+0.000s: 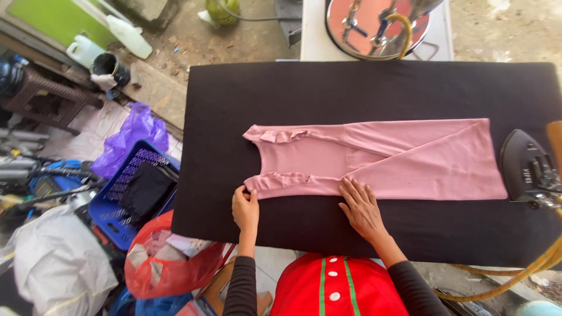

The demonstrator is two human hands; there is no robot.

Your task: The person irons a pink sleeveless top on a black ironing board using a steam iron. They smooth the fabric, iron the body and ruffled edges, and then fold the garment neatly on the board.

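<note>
Both hands (pixel 246 208) (pixel 362 209) press pink garment's (pixel 404 158) near edge (fingers flat).

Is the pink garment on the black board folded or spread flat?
Folded: the pink garment lies narrowed lengthwise, one diagonal flap overlapping its right half.

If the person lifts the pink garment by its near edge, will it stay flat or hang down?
The pink garment would probably droop: it lies thin and folded on the black board. It looks light. Both hands, left and right, rest at its edge, so pushing may wrinkle it.

Black sleeves (pixel 242 287), red buttoned top (pixel 333 288)
</note>
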